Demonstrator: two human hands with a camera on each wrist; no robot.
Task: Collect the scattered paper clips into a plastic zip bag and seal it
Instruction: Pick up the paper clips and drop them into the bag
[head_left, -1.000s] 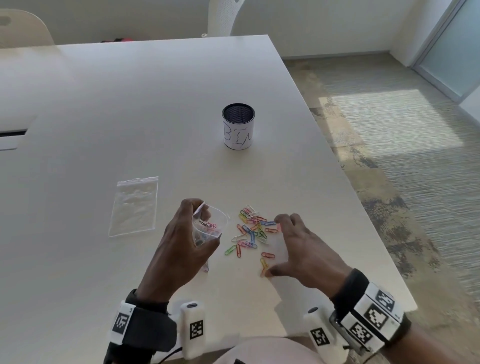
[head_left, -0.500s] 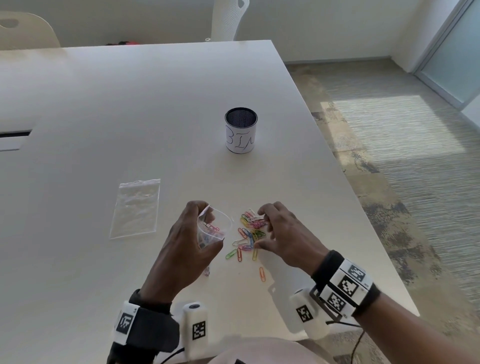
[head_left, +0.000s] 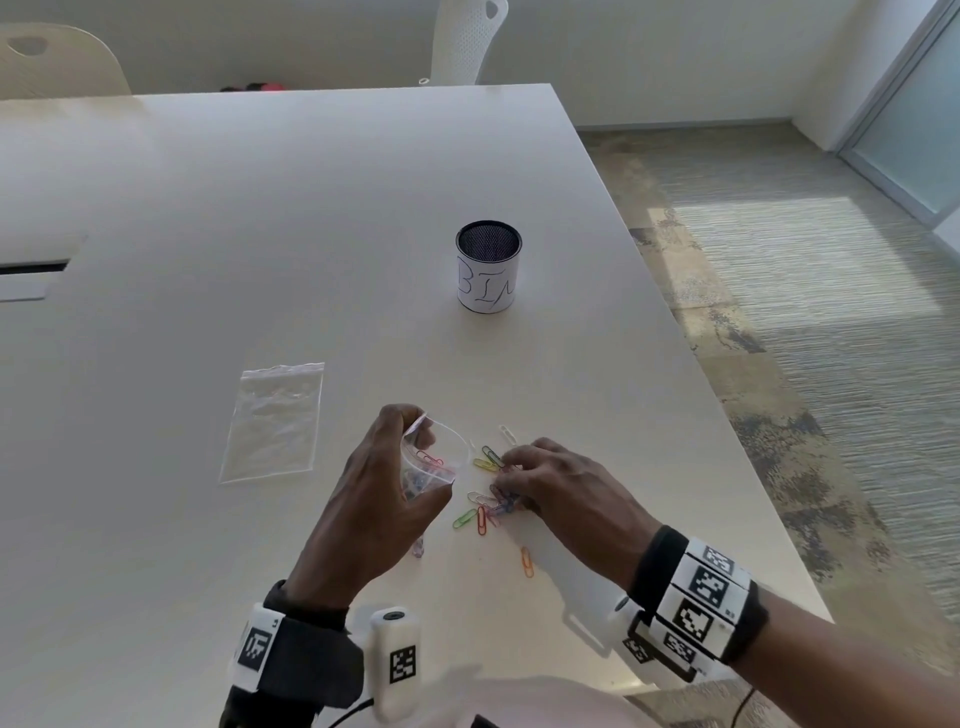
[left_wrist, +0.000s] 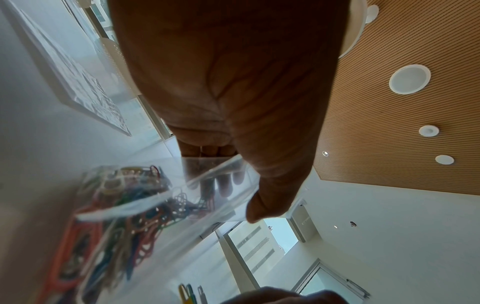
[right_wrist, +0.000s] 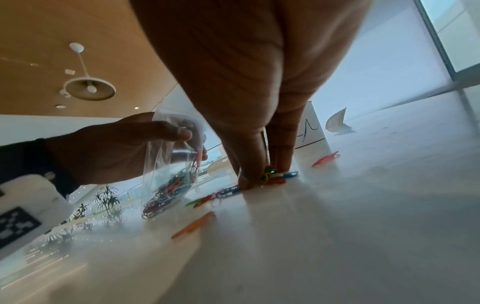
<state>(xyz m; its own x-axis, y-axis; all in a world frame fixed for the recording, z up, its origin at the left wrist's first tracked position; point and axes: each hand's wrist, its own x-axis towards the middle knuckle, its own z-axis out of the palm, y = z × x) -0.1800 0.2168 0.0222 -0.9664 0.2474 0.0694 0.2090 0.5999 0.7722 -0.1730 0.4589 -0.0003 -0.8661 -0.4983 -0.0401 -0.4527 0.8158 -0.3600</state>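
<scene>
My left hand (head_left: 387, 493) holds a clear zip bag (head_left: 434, 462) upright with its mouth open; thumb and fingers pinch the rim. Coloured paper clips (left_wrist: 124, 216) fill the bag's lower part (right_wrist: 168, 189). To its right, loose paper clips (head_left: 485, 512) lie scattered on the white table (head_left: 208, 234). My right hand (head_left: 561, 488) is down on them, thumb and fingertips (right_wrist: 249, 181) pinching a small bunch of clips (right_wrist: 272, 176) against the table. A single orange clip (head_left: 527, 561) lies nearer to me.
A second, empty zip bag (head_left: 275, 421) lies flat to the left. A mesh cup labelled BIN (head_left: 488, 267) stands further back. The table's right edge (head_left: 727, 441) drops to carpet. Chairs (head_left: 462, 41) stand beyond the far edge.
My right hand has moved from the near clips up into the pile and closed its fingertips on a bunch. The left hand and bag have stayed put.
</scene>
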